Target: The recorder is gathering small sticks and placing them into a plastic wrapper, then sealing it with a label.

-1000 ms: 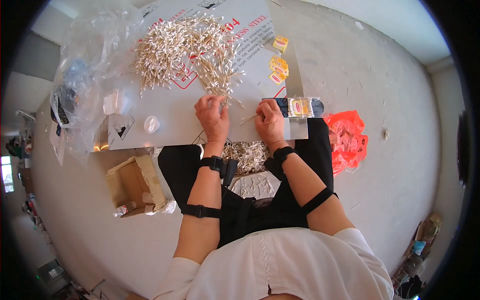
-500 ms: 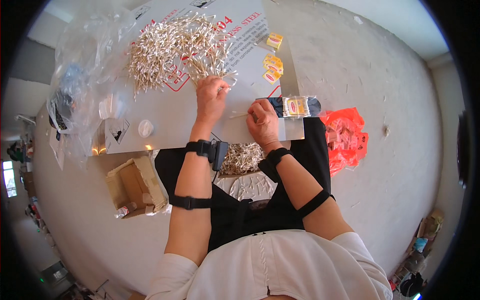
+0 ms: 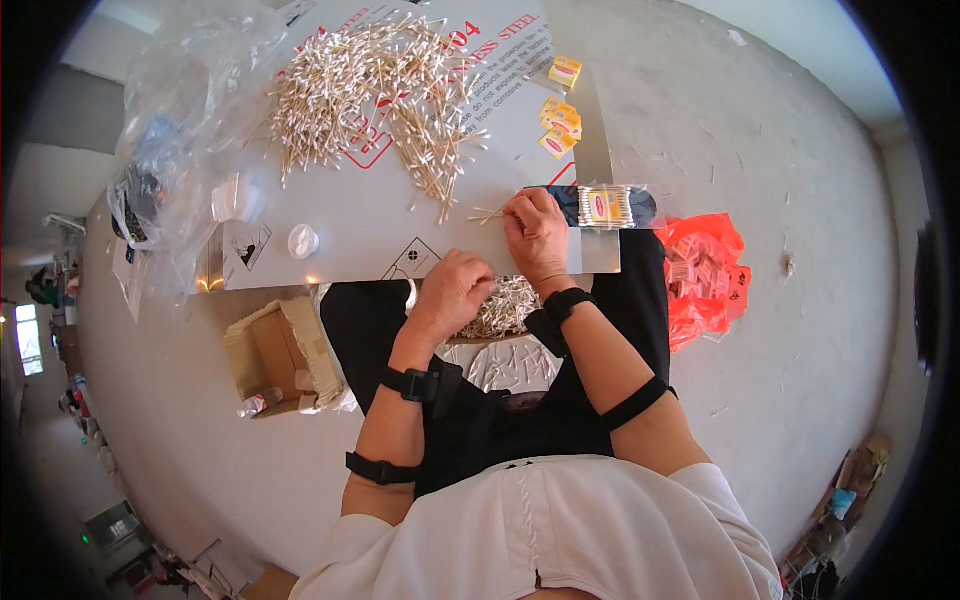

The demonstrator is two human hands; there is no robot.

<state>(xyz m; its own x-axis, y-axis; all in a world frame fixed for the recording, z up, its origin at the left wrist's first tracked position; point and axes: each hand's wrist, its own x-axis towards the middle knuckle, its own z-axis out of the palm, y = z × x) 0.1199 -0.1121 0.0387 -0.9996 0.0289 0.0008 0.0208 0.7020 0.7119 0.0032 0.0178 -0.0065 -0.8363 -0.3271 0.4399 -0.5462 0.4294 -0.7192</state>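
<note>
My right hand (image 3: 537,235) rests at the table's near edge, its fingers closed round a few cotton swabs (image 3: 486,215) whose tips stick out to the left. Over a box of loose cotton swabs (image 3: 503,308) between my knees, my left hand (image 3: 455,295) has thumb and fingertips pressed together. Whatever it pinches, if anything, is hidden. A large loose pile of cotton swabs (image 3: 335,95) spreads over the far part of the table. Just right of my right hand lies a clear pack of cotton swabs with a yellow label (image 3: 606,207), on a dark strip.
Yellow cards (image 3: 561,125) and a small yellow stack (image 3: 565,71) lie at the table's far right. A white round tub (image 3: 303,241) and clear plastic bags (image 3: 180,150) are at left. An open cardboard box (image 3: 280,355) and a red bag of packs (image 3: 705,270) stand beside my legs.
My left hand has drawn back from the swab pile, down past the table's near edge. My right hand has stayed about where it was. The whole view has shifted slightly.
</note>
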